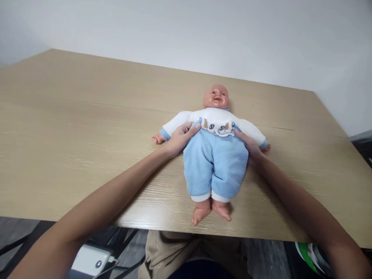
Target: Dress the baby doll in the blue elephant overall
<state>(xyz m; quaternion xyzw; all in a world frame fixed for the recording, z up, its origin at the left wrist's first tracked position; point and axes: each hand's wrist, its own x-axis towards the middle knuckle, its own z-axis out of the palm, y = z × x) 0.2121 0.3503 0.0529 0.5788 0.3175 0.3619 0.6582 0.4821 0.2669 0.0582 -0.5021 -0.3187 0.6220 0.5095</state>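
A baby doll (pixel 216 99) lies on its back on the table, head away from me and bare feet toward me. It wears a white long-sleeved top (pixel 183 118) with blue cuffs and fuzzy light blue overalls (pixel 215 159) with a cartoon face on the bib. My left hand (pixel 183 136) pinches the upper side edge of the overalls, thumb on top. On the opposite side my right hand (pixel 249 145) is closed on the matching edge, its lower fingers hidden behind the cloth. The doll's arms are spread outward.
The wooden table (pixel 87 116) reaches back to a pale wall (pixel 186 38). Below its front edge are a white device (pixel 91 259) with a cable, dark metal legs, my lap (pixel 162 248) and a green and white object (pixel 309 255) at lower right.
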